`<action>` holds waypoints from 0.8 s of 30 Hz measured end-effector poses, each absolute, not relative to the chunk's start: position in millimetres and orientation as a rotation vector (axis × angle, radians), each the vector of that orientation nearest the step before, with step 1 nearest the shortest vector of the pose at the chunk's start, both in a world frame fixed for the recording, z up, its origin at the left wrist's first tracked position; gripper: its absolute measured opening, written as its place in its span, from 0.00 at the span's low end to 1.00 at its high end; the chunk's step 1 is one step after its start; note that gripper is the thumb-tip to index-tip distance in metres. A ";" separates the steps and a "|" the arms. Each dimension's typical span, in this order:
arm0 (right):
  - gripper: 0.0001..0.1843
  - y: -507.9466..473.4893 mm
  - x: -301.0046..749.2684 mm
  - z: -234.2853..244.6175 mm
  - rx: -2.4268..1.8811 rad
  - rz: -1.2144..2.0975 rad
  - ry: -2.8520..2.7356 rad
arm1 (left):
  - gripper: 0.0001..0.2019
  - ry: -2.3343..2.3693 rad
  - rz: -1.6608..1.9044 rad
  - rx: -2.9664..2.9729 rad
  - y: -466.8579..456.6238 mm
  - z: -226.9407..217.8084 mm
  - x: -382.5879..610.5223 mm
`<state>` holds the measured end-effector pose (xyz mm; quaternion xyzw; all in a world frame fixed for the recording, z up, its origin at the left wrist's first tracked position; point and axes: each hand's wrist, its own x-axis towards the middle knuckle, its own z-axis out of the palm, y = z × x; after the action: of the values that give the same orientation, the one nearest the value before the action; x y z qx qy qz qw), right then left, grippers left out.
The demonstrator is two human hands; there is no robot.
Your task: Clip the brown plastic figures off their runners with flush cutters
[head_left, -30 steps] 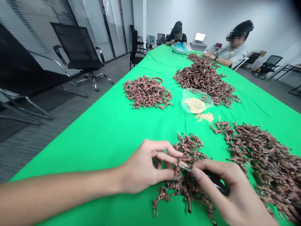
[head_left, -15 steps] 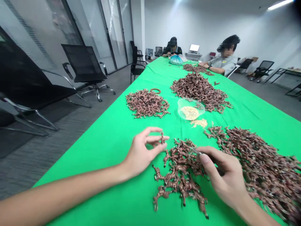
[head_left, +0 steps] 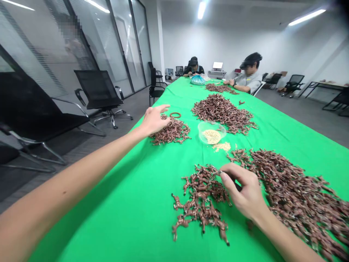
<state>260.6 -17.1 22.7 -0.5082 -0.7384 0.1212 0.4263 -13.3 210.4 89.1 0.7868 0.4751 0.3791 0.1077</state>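
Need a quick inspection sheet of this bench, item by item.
Surface: green cloth over a long table.
Job's things: heaps of copper-coloured moulded pieces; clear plastic bowl of pale granules, some lying in front of it.
Clutter: copper-coloured ring; blue plastic bag at the far end.
Grippers: left hand open at the far-left heap, fingers spread; right hand holds a dark-handled tool at the near heap.
Cables: nothing seen.
Surroundings: two seated co-workers, black mesh office chair, glass partition.
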 end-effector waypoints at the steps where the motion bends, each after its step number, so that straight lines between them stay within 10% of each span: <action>1: 0.08 -16.7 261.7 22.8 -1.273 0.305 -1.853 | 0.25 1.396 1.128 2.311 205.1 89.4 -16.2; 7: 0.05 -20.4 256.1 16.0 -1.126 0.326 -1.963 | 0.10 1.208 1.071 2.309 114.7 75.7 -10.8; 12: 0.08 -26.3 242.4 6.3 -0.960 0.359 -2.079 | 0.16 0.788 0.612 1.874 24.2 48.2 21.2; 24: 0.12 -31.8 239.0 8.1 -0.907 -0.067 -2.223 | 0.07 0.794 0.822 1.911 -3.2 38.8 20.0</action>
<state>239.0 -31.8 8.1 -0.3521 -0.8629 -0.0258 0.3617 20.0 -3.2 38.8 0.7700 0.3198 0.3312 0.4417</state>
